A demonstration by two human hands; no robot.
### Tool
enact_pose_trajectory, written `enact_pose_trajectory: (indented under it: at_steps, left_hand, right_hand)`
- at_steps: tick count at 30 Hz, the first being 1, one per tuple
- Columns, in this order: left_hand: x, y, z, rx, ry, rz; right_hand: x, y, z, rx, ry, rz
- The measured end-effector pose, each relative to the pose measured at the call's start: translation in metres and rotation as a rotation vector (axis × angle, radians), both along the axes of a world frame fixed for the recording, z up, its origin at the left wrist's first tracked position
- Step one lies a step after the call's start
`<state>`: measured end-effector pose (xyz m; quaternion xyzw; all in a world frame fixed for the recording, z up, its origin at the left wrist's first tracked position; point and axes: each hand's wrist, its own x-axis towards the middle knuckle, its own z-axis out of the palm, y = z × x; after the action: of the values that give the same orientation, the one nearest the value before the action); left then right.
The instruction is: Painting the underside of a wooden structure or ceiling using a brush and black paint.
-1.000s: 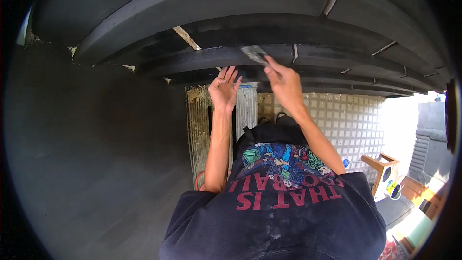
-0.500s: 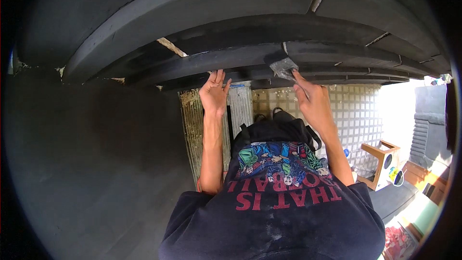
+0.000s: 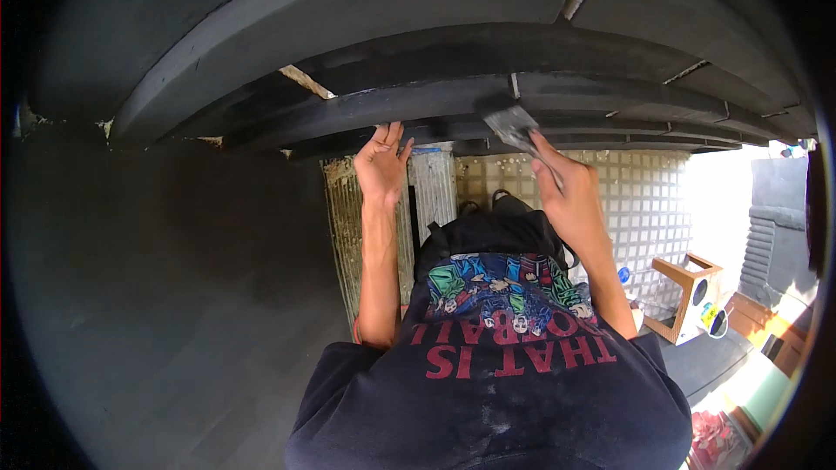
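A wide flat paintbrush (image 3: pixel 511 121), with dark bristles and a grey-smeared middle, is held in my right hand (image 3: pixel 564 183). Its bristle end lies against the dark grey ledge (image 3: pixel 418 99) that curves across the view, just below a pale gap in it. Up and to the left, my left hand (image 3: pixel 380 165) is raised with its fingers stretched out and the palm turned toward me. Those fingertips rest at the lower edge of the ledge, holding nothing. How far the bristles press on the surface is hard to make out.
More dark grey ledges run above and below, broken by pale unpainted gaps (image 3: pixel 306 82). A broad dark wall (image 3: pixel 174 296) fills the left. Beneath me are a ribbed board (image 3: pixel 342 235) and tiled floor (image 3: pixel 649 209). A wooden-framed stool-like piece (image 3: pixel 688 296) with a small bucket (image 3: pixel 716 320) stands lower right.
The paintbrush has shifted slightly left and tilted more along the ledge, with my right hand lowering a little. My left hand stays at nearly the same place.
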<state>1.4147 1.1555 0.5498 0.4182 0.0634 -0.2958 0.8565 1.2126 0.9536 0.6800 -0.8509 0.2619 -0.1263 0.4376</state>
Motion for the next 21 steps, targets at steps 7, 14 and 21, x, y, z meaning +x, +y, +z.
enact_pose_trajectory:
  at_steps: [7,14,21]
  left_hand:
    - [-0.001,0.0,0.005,0.004,0.005,-0.016]
    - [-0.001,0.001,0.006,0.015,-0.011,-0.041]
    - [0.001,0.003,0.005,0.015,-0.005,-0.059]
  right_hand:
    - [0.041,-0.033,-0.024,0.054,-0.05,0.023]
    - [-0.02,-0.106,-0.066,0.079,-0.201,-0.315]
    - [-0.03,-0.082,-0.037,-0.146,0.032,-0.6]
